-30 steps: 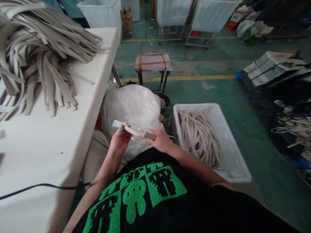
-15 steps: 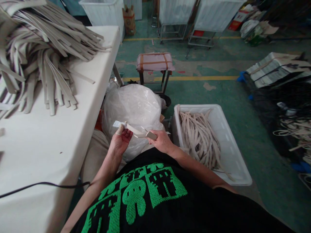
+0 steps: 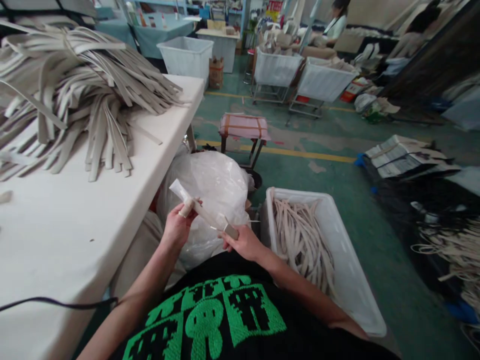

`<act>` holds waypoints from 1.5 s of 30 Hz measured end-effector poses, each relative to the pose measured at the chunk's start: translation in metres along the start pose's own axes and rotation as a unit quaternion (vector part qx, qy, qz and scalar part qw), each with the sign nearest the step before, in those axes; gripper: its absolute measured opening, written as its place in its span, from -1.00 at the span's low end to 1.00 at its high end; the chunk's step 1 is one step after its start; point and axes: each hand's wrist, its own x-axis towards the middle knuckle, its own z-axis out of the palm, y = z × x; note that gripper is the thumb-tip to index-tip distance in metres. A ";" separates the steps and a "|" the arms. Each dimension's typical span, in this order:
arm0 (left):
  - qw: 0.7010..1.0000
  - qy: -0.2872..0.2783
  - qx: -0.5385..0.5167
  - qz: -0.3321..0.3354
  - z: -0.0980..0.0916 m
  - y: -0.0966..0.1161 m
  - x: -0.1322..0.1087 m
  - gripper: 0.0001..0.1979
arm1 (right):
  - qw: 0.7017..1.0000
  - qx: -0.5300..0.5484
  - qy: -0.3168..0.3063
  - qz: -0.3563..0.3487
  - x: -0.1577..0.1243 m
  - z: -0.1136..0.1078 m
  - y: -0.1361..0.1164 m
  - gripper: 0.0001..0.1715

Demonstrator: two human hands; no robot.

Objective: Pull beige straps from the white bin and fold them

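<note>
My left hand (image 3: 177, 228) grips a pale flat foam strip (image 3: 198, 208) near its upper end, and one of its fingers is wrapped in a light bandage or finger guard (image 3: 185, 210). My right hand (image 3: 243, 244) pinches a small grey tool (image 3: 231, 231) against the strip's lower end. I cannot tell exactly what kind of tool it is. Behind both hands bulges a white plastic bag (image 3: 210, 185). A large heap of similar strips (image 3: 86, 95) lies on the white table (image 3: 71, 240) to my left.
To my right stands a white plastic crate (image 3: 347, 285) holding pale strips (image 3: 302, 245). A black cable (image 3: 56, 300) crosses the table's near part. Ahead are a strapped stool (image 3: 243, 127), wheeled white bins (image 3: 326, 80), and seated people in the distance.
The view has tilted up, showing more of the room. My hands sit lower in the picture, and the strip now slants more steeply, its free end pointing up and left.
</note>
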 end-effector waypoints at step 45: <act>0.937 -0.265 0.117 -0.197 0.119 -0.061 0.006 -0.75 | 0.946 0.151 0.272 0.094 -0.065 -0.033 0.013 -0.70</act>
